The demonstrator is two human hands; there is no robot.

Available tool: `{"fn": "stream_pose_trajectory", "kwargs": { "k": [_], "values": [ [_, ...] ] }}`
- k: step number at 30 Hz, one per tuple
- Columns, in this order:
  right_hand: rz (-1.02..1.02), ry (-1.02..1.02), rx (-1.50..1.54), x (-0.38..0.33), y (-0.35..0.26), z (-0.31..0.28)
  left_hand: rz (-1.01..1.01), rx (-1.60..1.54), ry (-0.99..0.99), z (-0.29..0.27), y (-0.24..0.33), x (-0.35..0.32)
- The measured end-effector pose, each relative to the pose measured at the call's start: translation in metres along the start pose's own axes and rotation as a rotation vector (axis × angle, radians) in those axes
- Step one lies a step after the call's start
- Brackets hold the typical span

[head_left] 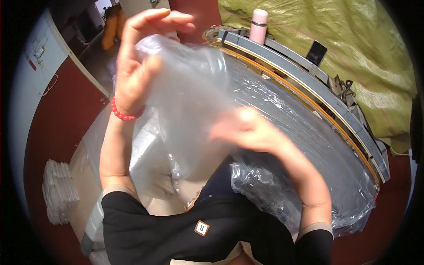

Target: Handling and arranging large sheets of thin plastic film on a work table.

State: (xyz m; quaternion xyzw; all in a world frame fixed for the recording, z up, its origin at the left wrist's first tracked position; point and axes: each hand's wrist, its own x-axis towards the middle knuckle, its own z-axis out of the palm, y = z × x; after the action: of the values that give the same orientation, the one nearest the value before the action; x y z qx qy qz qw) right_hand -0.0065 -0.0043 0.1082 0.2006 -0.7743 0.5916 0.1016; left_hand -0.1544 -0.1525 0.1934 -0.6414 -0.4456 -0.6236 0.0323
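Note:
A sheet of clear plastic film [190, 92], blurred in places, hangs between my hands. My left hand [132, 75], with a red bead bracelet [121, 112] at the wrist, is raised at the film's upper left. Its thumb and fingers are spread apart, and the film's top edge passes between them without a visible grip. At the film's right side is my right hand [247, 130], its fingertips smeared by motion. Whether they pinch the film cannot be made out. More clear plastic film [304, 145] covers the surface to the right and drapes beside my lap.
Along the far right side runs a long grey metal bar [300, 57] with an orange strip. A pink bottle [259, 26] and a phone [316, 53] rest by it. Yellow-green sheeting [353, 53] lies beyond. Stacked folded clear plastic [60, 192] is at left, near a red-and-white wall [57, 119].

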Motion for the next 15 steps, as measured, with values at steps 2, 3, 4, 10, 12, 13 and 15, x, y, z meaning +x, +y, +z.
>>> {"fn": "stream_pose_trajectory", "kwargs": {
  "k": [2, 3, 4, 10, 12, 13, 15],
  "values": [
    [-0.161, 0.188, -0.007, -0.019, -0.028, -0.038, -0.386, -0.015, -0.360, -0.001, -0.024, -0.025],
    [-0.306, 0.226, -0.029, -0.021, -0.045, -0.052, -0.411, 0.140, -0.667, -0.004, -0.048, -0.047],
    [-0.270, 0.359, 0.149, -0.029, -0.062, -0.058, -0.386, 0.376, -0.828, 0.002, -0.055, -0.062],
    [-0.099, 0.349, 0.018, -0.071, -0.117, -0.142, -0.703, 0.862, -0.506, -0.085, -0.116, -0.085],
    [-0.049, 0.323, -0.561, -0.073, -0.105, -0.153, -0.447, 1.330, -0.056, -0.145, -0.090, -0.053],
    [0.019, 0.249, -1.131, -0.073, -0.101, -0.153, -0.321, 1.323, 0.192, -0.185, -0.075, -0.044],
    [0.321, 0.240, -1.551, -0.087, -0.115, -0.160, -0.067, 1.192, 0.566, -0.221, -0.010, -0.023]
  ]
}}
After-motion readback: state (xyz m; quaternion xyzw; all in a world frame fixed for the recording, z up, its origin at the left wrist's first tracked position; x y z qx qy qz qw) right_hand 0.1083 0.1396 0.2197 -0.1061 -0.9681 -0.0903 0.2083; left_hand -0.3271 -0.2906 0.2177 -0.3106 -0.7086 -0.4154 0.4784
